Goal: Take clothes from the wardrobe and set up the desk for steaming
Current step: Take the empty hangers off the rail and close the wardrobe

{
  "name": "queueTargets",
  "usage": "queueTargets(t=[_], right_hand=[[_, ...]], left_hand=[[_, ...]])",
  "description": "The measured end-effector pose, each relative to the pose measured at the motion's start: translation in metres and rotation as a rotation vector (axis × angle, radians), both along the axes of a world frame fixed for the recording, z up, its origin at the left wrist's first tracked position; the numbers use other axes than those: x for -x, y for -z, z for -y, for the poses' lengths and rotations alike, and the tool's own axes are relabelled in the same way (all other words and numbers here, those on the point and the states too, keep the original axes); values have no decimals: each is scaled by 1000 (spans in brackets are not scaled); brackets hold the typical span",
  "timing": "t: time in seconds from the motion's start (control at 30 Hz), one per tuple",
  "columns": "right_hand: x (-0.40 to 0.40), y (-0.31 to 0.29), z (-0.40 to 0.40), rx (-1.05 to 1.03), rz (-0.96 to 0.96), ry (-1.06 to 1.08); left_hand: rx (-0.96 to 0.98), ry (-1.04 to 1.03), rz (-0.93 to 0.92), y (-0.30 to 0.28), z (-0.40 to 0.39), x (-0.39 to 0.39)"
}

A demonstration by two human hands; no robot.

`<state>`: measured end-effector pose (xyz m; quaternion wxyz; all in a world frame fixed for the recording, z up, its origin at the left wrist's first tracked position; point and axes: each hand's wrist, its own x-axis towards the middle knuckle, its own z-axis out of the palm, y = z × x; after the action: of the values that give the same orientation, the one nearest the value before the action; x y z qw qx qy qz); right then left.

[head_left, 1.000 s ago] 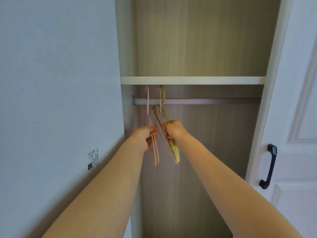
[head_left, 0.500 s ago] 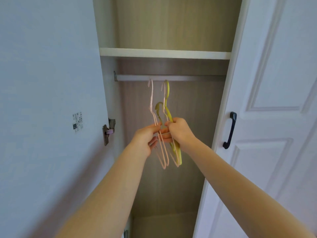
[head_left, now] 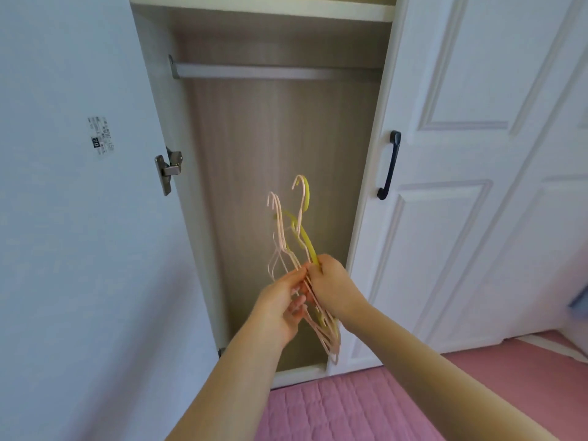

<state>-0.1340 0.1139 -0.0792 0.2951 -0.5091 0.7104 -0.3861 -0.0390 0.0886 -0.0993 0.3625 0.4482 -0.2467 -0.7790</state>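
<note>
A bunch of bare hangers, several pale pink (head_left: 280, 237) and some yellow-green (head_left: 306, 240), sits in both hands in front of the open wardrobe (head_left: 280, 160). My right hand (head_left: 334, 284) grips their shoulders from the right. My left hand (head_left: 283, 305) holds them from the left, fingers curled round the thin pink wires. The hooks point up, well below the grey hanging rail (head_left: 273, 71). No clothes hang in the wardrobe section I can see.
The open left door (head_left: 79, 218) stands at my left with a metal hinge (head_left: 168, 170). The shut right door (head_left: 477, 154) has a dark handle (head_left: 389, 165). A pink quilted cover (head_left: 350, 409) lies below. A white shelf (head_left: 264, 7) tops the rail.
Both hands lifted the hangers off the rail and brought them down and toward me. The view has tilted down, so the pink cover now shows.
</note>
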Motion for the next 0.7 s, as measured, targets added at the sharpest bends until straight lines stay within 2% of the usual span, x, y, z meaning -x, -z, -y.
queueTargets(t=[0.07, 0.2, 0.4, 0.57, 0.7], right_hand=[[-1, 14, -16, -15, -2, -13], [-1, 35, -49, -53, 110, -92], [-2, 40, -86, -120, 256, -189], [-5, 46, -103, -161, 219, -200], [-5, 48, -115, -207, 193, -264]], left_hand=[[-70, 5, -92, 12, -16, -1], [-98, -13, -202, 33, -25, -12], [-121, -43, -224, 42, -28, -30], [-117, -48, -237, 43, -39, -30], [-96, -57, -106, 50, -44, -30]])
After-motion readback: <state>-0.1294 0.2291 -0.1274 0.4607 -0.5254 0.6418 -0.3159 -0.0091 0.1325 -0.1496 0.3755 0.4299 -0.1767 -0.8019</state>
